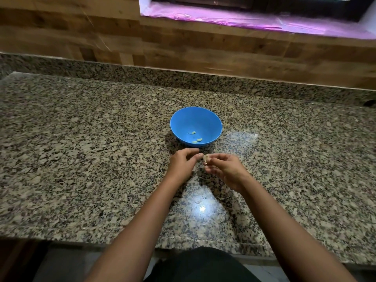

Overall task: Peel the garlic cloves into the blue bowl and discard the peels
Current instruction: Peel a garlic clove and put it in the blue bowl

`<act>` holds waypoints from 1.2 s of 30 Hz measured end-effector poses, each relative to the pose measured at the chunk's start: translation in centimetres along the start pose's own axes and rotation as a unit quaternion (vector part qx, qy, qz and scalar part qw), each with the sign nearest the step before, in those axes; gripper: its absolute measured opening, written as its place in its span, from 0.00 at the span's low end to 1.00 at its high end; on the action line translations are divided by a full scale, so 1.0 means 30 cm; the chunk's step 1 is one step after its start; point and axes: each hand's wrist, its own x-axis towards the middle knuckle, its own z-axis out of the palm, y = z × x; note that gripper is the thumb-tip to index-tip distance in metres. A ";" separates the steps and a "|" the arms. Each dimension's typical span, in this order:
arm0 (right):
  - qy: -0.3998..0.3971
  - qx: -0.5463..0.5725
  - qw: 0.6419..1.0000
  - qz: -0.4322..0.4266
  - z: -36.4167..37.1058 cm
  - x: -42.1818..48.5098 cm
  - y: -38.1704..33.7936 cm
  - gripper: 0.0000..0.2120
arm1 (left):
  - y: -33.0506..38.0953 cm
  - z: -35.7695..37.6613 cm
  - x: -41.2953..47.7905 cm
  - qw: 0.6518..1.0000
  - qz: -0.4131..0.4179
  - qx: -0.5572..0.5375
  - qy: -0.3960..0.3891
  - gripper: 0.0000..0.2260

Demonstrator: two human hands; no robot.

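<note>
A blue bowl (196, 119) stands on the speckled granite counter (81, 149), with a few peeled garlic cloves (197, 140) lying in its bottom. Just in front of the bowl my two hands meet. My right hand (223, 169) pinches a pale garlic clove (206, 158) between thumb and fingertips. My left hand (183, 163) has its fingers curled, and its fingertips reach toward the same clove. A pale scrap that looks like peel (195, 167) shows below my left hand, blurred.
A raised granite ledge (183, 78) and a wood-patterned wall (101, 37) close off the back. A window sill covered in pink plastic film (264, 19) sits up right. The counter's front edge (203, 247) runs near my body.
</note>
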 end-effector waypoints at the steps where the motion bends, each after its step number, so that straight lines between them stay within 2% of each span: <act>1: -0.007 0.007 1.000 0.001 0.003 -0.004 -0.003 0.04 | 0.010 0.006 -0.003 0.998 -0.031 -0.058 -0.016 0.12; 3: -0.014 0.015 1.000 0.004 0.007 -0.009 -0.009 0.04 | 0.022 0.014 -0.005 0.988 -0.067 -0.137 -0.029 0.04; 5: -0.016 0.010 1.000 0.006 0.005 -0.010 -0.014 0.05 | 0.032 0.021 -0.007 0.984 -0.075 -0.161 -0.029 0.01; 13: 0.032 0.000 0.999 -0.019 0.025 -0.005 0.000 0.02 | 0.045 0.060 -0.022 0.983 -0.073 -0.167 0.029 0.03; 17: 0.053 -0.001 0.998 -0.027 0.027 -0.008 0.012 0.03 | 0.038 0.062 -0.029 0.984 -0.065 -0.166 0.031 0.03; 20: 0.038 -0.012 0.999 -0.004 0.016 -0.010 0.015 0.07 | 0.024 0.052 -0.034 0.980 -0.068 -0.186 -0.004 0.02; 24: 0.029 -0.032 0.999 0.006 0.002 -0.003 0.010 0.06 | 0.017 0.046 -0.036 0.980 -0.061 -0.185 -0.049 0.08; 27: 0.018 -0.051 0.999 0.006 -0.002 0.005 -0.004 0.05 | 0.018 0.048 -0.038 0.978 -0.056 -0.194 -0.044 0.10; 31: -0.028 -0.083 0.996 0.035 -0.016 0.002 -0.038 0.09 | 0.023 0.039 -0.036 0.981 -0.050 -0.182 -0.042 0.09; 36: -0.042 -0.082 0.994 0.065 -0.011 0.008 -0.055 0.04 | 0.006 0.021 -0.021 0.989 -0.042 -0.139 -0.020 0.05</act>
